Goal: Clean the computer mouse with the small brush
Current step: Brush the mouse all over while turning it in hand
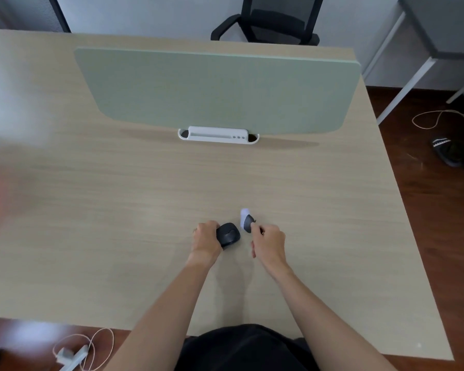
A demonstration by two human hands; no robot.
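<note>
**Mouse gripped, brush held beside it**

Head view: the mouse (227, 234) is dark, rounded and matte, its wheel groove facing up, resting on the pale wood counter (118, 196) near the front edge. The left hand (206, 241) is clamped on its left side. Just right of it, the right hand (269, 243) pinches a small brush (247, 222), dark with a blurred whitish end, apart from the mouse. A green divider (217, 89) stands behind.

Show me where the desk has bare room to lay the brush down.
Bare wood spans between the white holder and the mouse, and right of the right hand to the desk edge. It is crowded only around the mouse and the left hand.
</note>
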